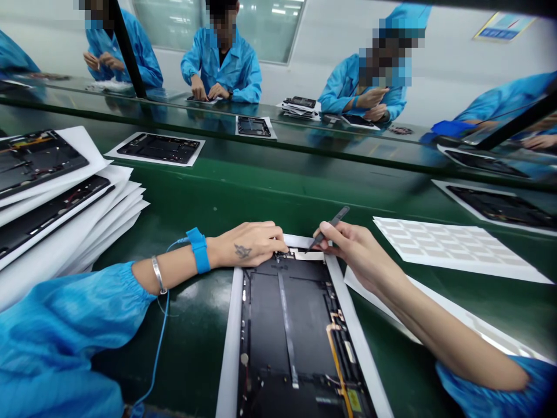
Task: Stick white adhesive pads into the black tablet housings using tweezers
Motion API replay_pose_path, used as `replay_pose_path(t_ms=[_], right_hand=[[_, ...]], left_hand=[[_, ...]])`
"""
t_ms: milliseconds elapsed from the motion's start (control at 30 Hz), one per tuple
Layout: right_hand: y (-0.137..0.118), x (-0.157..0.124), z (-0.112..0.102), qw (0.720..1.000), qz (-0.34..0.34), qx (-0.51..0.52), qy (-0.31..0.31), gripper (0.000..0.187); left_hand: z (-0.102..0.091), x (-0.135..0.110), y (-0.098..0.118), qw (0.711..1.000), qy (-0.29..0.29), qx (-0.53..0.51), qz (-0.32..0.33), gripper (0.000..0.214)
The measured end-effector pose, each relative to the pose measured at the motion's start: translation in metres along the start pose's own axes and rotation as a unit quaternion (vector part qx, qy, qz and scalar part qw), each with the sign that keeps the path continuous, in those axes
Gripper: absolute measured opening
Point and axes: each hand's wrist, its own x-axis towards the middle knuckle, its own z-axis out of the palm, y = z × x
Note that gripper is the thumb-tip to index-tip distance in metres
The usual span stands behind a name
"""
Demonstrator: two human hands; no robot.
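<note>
Bottom edge crops the device (304, 325); left edge, the stack (61, 223).

White sheets (456, 249), some stacked, lie on the green bench (195, 197).

Adds up to one left hand (252, 244), one right hand (348, 241), one pair of tweezers (336, 220), one wrist strap (199, 251), one metal bracelet (156, 271), one opened tablet housing (264, 307), at least four other housings (161, 148) lying singly, two stacks (65, 200), two label sheets (452, 249), five blue-clad co-workers (224, 64), two dark posts (127, 52) and one wall poster (503, 26).
</note>
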Motion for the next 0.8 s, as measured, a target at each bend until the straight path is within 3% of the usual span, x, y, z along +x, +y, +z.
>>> replay_pose_path(t_ms=[367,567,667,800], right_hand=[[0.000,0.001,0.001,1.000,-0.023,-0.014,0.003,0.051],[0.007,-0.004,-0.001,0.981,-0.108,-0.148,0.058,0.047],[0.009,-0.014,0.000,0.972,-0.144,-0.164,0.091,0.039],[0.008,-0.025,0.005,0.969,-0.169,-0.169,0.065,0.035]], left_hand=[[-0.003,0.000,0.001,1.000,-0.008,0.008,0.006,0.032],[-0.005,0.001,0.001,1.000,-0.026,-0.007,-0.006,0.035],[-0.005,0.002,0.002,0.999,-0.040,-0.003,-0.006,0.036],[-0.005,0.001,0.003,0.999,-0.035,0.007,-0.001,0.034]])
